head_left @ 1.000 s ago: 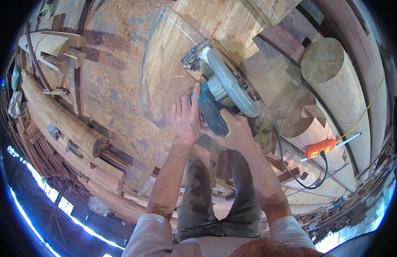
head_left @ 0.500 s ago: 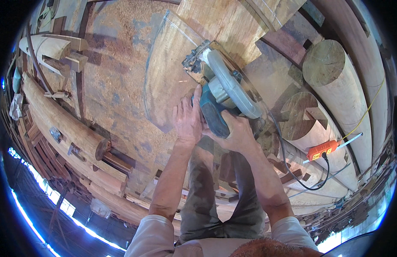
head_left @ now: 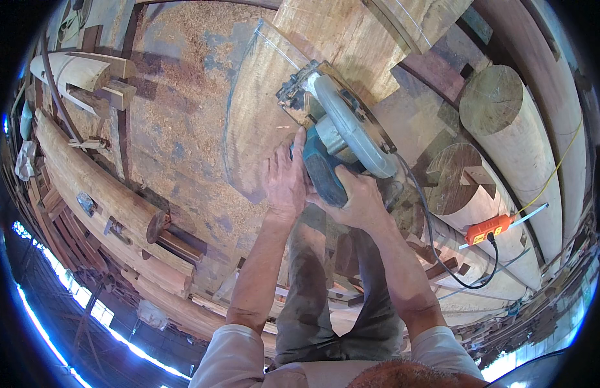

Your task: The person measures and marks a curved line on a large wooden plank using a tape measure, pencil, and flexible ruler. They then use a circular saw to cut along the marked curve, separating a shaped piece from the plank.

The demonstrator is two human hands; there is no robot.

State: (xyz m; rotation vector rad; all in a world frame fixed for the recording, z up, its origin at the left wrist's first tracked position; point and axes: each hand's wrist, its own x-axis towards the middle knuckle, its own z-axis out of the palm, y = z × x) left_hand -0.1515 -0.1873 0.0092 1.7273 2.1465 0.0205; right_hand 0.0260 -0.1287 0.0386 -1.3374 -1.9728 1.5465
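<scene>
A teal and grey circular saw point(head_left: 327, 169) rests on a wide wooden board point(head_left: 258, 129) with a dark line drawn along its curved edge. My right hand point(head_left: 357, 199) is wrapped round the saw's rear handle. On the left side of the saw body lies my left hand point(head_left: 286, 178), its index finger stretched forward along the housing. Whether its other fingers grip the saw or press on the board is partly hidden. The saw's pale rounded guard point(head_left: 355, 126) stands on the right, and the blade beneath cannot be seen.
Thick round logs point(head_left: 491, 97) lie to the right, some with notched ends. The saw's black cord point(head_left: 427, 223) runs to an orange power strip point(head_left: 487, 229) there. More shaped logs point(head_left: 112, 181) lie at the left. Sawdust point(head_left: 177, 90) covers the floor beside the board.
The board and surroundings have shifted slightly in the view, while the saw stays nearly in place in it. Both hands keep the same hold.
</scene>
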